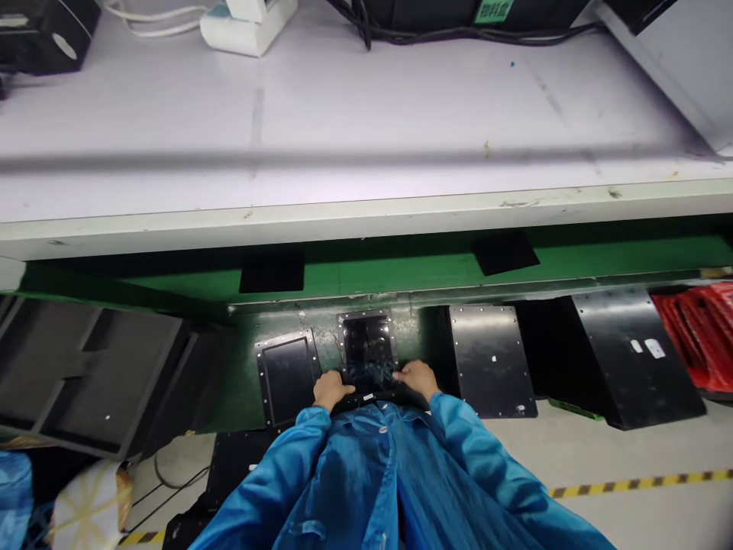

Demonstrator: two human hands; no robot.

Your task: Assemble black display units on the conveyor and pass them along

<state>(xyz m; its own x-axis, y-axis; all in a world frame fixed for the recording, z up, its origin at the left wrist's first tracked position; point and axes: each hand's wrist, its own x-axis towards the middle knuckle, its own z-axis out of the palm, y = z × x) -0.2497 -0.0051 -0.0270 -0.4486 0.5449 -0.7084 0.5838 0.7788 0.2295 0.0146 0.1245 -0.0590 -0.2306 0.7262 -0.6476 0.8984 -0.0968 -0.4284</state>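
Note:
In the lower middle of the head view, both hands are at the near end of a glossy black panel (369, 344) with a grey, studded rim. My left hand (330, 389) is closed at its near left corner, thumb pointing inward. At the near right edge, my right hand (419, 377) is closed in the same way. The undersides of both hands and the curled fingers are hidden. Close to my blue jacket, a dark edge with a small white label (367, 397) runs between the hands. A similar studded black panel (288, 376) lies just left of my left hand.
Black boxes with studded faces (493, 359) (638, 351) stand to the right, beside red stacked material (702, 332). A large dark compartmented tray (85, 374) leans at left. The white bench edge (366, 218) overhangs ahead, carrying cables (458, 34) and a white device (246, 27).

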